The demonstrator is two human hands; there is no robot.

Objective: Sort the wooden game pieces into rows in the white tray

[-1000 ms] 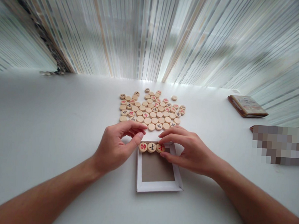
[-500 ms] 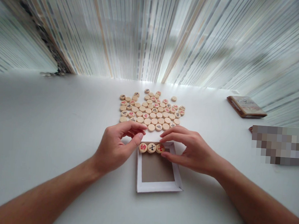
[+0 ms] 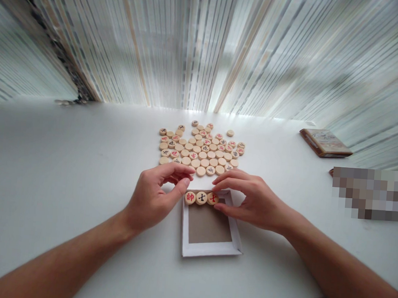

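Observation:
A shallow white box [image 3: 209, 249] with a grey-brown bottom lies between my hands. Along its far end sit three round wooden xiangqi pieces in a row: one with a red character [image 3: 190, 198] at the left, one with a black character [image 3: 201, 198] in the middle, and a red-marked xiangqi piece [image 3: 212, 198] at the right. My right hand [image 3: 250, 198] has thumb and fingertips at the edges of that right piece. Beside the left piece hovers my left hand [image 3: 158, 189], thumb and fingers apart, holding nothing visible.
Beyond my hands, many wooden xiangqi pieces [image 3: 203, 155] lie spread on the white table [image 3: 81, 181], some face up, others blank side up. A flat brown-edged box [image 3: 325, 143] rests at the right, near a blurred-out patch. Striped curtains [image 3: 192, 44] hang behind the table.
The view has shifted very slightly. Both hands, the box and the three pieces keep the same places relative to one another.

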